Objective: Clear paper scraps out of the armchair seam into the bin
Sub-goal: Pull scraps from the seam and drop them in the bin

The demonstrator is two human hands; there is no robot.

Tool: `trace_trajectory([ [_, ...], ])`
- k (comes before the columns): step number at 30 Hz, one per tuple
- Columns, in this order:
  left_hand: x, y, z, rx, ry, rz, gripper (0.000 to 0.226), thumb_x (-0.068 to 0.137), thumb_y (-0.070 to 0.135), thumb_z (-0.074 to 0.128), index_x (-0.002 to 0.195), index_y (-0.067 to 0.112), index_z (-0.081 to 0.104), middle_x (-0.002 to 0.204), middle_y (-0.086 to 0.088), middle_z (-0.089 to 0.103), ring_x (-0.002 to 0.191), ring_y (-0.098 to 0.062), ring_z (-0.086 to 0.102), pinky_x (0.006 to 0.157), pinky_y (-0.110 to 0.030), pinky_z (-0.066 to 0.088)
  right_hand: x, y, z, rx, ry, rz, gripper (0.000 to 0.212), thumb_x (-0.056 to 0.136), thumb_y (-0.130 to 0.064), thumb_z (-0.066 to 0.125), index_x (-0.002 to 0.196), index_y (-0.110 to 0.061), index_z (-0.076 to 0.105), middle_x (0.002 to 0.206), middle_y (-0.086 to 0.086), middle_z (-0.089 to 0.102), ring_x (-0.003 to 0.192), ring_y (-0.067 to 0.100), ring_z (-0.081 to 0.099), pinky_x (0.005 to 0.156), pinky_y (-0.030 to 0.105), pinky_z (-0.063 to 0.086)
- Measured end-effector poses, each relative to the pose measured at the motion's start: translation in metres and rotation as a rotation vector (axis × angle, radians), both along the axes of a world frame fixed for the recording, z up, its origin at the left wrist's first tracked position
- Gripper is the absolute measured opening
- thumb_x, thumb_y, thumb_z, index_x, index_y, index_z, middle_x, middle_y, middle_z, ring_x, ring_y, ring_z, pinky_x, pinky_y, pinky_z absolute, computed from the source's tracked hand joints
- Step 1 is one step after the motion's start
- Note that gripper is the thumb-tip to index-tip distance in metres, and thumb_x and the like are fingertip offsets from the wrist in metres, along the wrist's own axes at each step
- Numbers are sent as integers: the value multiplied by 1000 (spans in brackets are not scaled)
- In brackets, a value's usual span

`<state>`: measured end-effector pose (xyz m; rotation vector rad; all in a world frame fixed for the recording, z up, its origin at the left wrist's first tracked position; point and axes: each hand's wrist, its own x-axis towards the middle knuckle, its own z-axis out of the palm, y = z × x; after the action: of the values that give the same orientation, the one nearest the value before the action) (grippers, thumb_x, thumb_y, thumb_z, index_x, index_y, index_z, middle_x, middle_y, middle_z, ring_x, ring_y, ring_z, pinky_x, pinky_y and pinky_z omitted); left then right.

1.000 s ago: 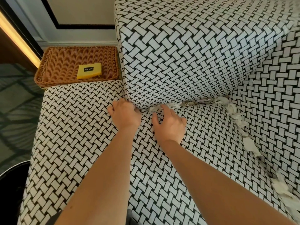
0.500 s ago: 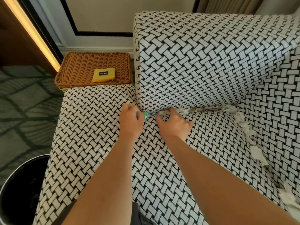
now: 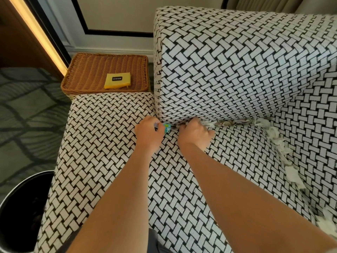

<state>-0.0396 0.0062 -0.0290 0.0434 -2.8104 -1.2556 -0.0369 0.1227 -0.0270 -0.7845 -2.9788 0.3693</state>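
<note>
Paper scrap [image 3: 167, 128], teal, now farther out in L hand [image 3: 148, 135].

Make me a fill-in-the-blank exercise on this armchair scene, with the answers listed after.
1. The pouch on the wicker tray is ___ in colour.
2. The black bin stands on the person's ___ side.
3. The left hand pinches a small teal scrap, while white paper scraps fill the ___ of the armchair.
Missing words: yellow; left; seam.
</note>
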Motion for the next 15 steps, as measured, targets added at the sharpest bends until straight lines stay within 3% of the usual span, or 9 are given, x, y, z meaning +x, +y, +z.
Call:
trace_trajectory([
  [3, -1, 0, 1, 28, -31, 11, 19, 89, 15, 50, 83, 2, 63, 91, -6, 60, 86, -22, 57, 88, -42, 43, 0, 1, 1, 5, 21, -12, 15, 93, -26, 47, 98, -14, 53, 70, -3, 49, 63, 15, 44, 77, 32, 29],
  [5, -2, 0, 3, 84, -77, 28, 21, 91, 17, 49, 91, 4, 65, 95, -4, 61, 87, -17, 56, 89, -39, 45, 3, 3, -1, -26, 59, -9, 14, 93, -24, 47, 98, -13, 54, 72, -1, 55, 64, 16, 45, 78, 31, 29],
  [8, -3, -1, 5, 158, -128, 47, 21, 92, 20, 47, 95, 7, 64, 98, -4, 61, 77, -14, 53, 68, -27, 46, 10, 7, -4, -89, 166, 43, 15, 94, -24, 46, 98, -13, 56, 80, 2, 64, 68, 16, 50, 81, 30, 30],
  [11, -2, -1, 9, 242, -190, 49, 22, 93, 21, 46, 96, 7, 63, 96, -13, 62, 59, -12, 45, 52, -23, 35, 19, 10, -7, -128, 266, 146, 17, 95, -21, 44, 96, -14, 59, 76, -3, 56, 71, 14, 45, 75, 28, 25],
  [13, 2, -3, 18, 310, -252, 45, 25, 94, 21, 43, 98, 6, 63, 88, -14, 60, 53, -10, 39, 47, -22, 32, 24, 10, -9, -177, 350, 206, 14, 93, -17, 49, 93, -13, 62, 78, -4, 56, 76, 15, 48, 73, 26, 25],
  [15, 10, -6, 28, 326, -306, 30, 28, 96, 22, 41, 105, 5, 61, 79, -6, 54, 57, -10, 43, 48, -19, 37, 31, 8, -12, -243, 470, 240, 9, 87, -10, 57, 88, -11, 66, 82, 1, 62, 79, 18, 52, 73, 28, 35],
])
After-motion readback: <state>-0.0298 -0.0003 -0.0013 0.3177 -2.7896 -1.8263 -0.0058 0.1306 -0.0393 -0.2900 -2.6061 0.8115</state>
